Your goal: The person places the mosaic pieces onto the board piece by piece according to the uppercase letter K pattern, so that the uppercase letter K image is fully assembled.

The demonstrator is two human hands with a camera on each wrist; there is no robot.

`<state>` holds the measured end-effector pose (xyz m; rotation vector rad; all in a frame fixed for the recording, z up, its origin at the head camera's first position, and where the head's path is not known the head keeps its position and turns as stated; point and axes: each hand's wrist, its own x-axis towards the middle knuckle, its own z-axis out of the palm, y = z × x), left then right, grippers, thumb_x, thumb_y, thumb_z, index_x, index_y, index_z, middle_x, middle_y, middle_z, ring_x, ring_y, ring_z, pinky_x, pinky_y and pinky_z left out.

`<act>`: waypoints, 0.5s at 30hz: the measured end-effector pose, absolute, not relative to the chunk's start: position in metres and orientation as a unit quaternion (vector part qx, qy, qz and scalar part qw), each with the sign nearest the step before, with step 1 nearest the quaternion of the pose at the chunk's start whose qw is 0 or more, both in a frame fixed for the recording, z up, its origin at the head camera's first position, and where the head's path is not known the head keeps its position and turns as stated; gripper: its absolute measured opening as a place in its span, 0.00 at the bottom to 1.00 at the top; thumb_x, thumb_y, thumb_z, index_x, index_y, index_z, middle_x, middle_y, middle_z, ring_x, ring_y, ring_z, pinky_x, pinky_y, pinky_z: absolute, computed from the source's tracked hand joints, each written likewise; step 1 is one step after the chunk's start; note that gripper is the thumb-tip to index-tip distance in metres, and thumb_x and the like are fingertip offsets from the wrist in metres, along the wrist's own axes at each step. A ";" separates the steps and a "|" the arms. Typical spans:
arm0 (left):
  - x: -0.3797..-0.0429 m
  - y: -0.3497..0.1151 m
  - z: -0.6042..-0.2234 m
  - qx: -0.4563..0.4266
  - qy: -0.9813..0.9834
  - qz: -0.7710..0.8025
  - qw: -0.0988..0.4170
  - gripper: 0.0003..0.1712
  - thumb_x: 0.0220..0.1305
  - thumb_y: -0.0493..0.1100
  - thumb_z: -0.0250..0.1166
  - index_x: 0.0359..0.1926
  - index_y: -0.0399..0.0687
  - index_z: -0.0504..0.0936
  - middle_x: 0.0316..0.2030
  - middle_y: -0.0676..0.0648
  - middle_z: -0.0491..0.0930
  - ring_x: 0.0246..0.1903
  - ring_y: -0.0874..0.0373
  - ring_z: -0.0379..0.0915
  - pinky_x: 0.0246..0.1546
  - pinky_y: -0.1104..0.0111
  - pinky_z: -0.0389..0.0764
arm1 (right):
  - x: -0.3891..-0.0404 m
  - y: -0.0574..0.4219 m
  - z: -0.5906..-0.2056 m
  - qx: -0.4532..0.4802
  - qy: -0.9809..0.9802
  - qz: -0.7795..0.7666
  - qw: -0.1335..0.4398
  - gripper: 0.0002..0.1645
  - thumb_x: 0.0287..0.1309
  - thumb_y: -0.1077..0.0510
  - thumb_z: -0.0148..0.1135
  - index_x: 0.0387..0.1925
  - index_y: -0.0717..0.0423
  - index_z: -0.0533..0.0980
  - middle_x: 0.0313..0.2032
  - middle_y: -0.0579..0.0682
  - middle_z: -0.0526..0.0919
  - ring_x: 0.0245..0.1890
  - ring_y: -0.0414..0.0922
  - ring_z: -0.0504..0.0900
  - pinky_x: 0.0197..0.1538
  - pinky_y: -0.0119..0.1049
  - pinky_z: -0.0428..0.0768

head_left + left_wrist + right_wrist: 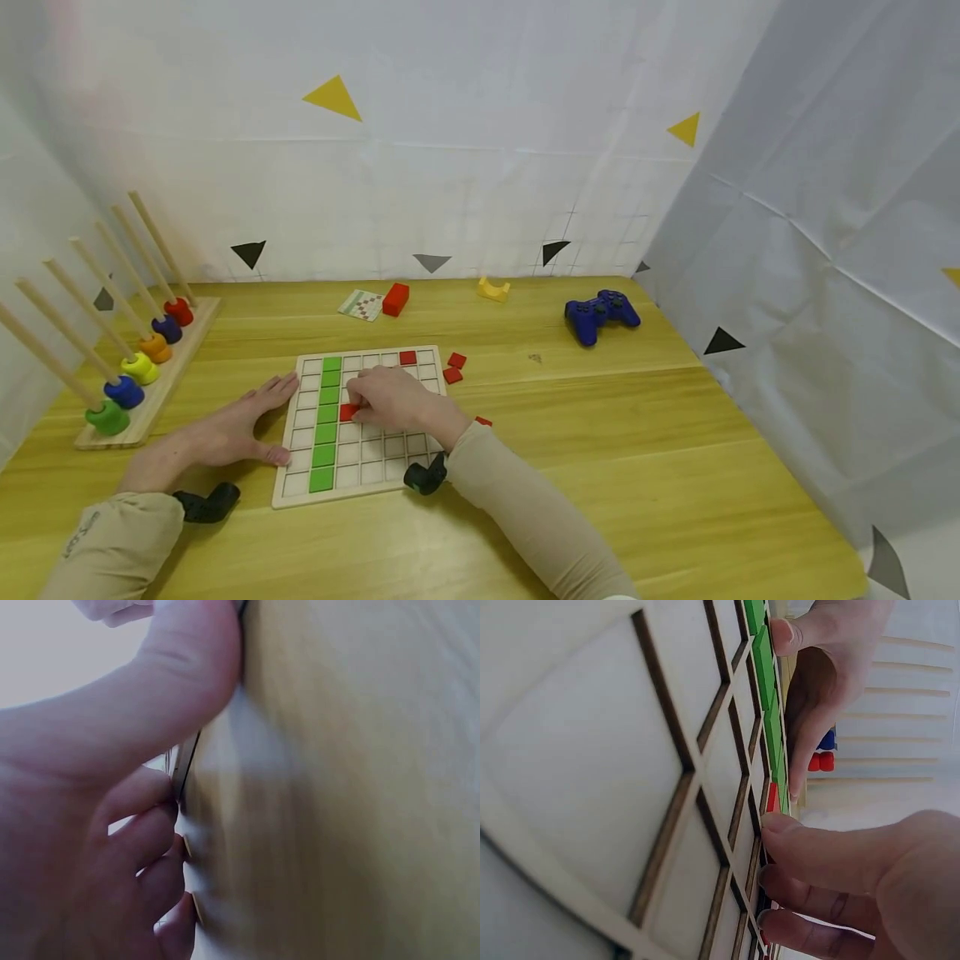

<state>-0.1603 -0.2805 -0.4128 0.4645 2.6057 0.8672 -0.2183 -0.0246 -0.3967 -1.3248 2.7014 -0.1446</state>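
A square wooden grid board (442,367) lies flat on the table. A column of green tiles (322,478) fills its second column. My right hand (397,400) is over the board's middle, fingers curled. Its thumb and fingertips pinch a red tile (348,412) in a cell beside the green column; in the right wrist view the thumb tip meets this red tile (772,796). Another red tile (407,357) sits in the top row. At the board's left edge, my left hand (232,429) spreads its fingers, thumb and fingertips touching the rim. My right hand covers several middle cells.
Loose red tiles (453,375) lie right of the board. Behind it are a pattern card (362,305), a red block (396,300) and a yellow arch piece (493,290). A blue game controller (600,312) is at back right; a wooden peg stand (161,387) with coloured beads stands left.
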 end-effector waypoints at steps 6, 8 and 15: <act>-0.160 -0.281 -0.413 0.166 0.920 0.309 0.175 0.68 0.49 0.60 0.76 0.78 0.36 0.47 0.77 0.28 0.40 0.73 0.23 0.32 0.67 0.29 0.37 | -0.219 -0.024 -0.396 -0.424 0.900 -0.059 0.075 0.08 0.65 0.48 0.65 0.38 0.46 0.78 0.32 0.39 0.75 0.34 0.38 0.73 0.35 0.27 0.70; -0.160 -0.281 -0.414 0.168 0.919 0.311 0.173 0.67 0.49 0.60 0.77 0.78 0.35 0.48 0.77 0.28 0.40 0.73 0.23 0.32 0.67 0.29 0.37 | -0.218 -0.024 -0.395 -0.417 0.903 -0.064 0.079 0.08 0.65 0.48 0.65 0.38 0.46 0.79 0.32 0.38 0.76 0.34 0.38 0.73 0.35 0.27 0.70; -0.161 -0.282 -0.414 0.169 0.919 0.310 0.173 0.67 0.49 0.60 0.76 0.78 0.35 0.48 0.77 0.28 0.40 0.73 0.24 0.31 0.67 0.29 0.37 | -0.216 -0.026 -0.392 -0.393 0.913 -0.075 0.085 0.06 0.64 0.49 0.67 0.38 0.45 0.81 0.29 0.38 0.77 0.33 0.38 0.74 0.33 0.28 0.70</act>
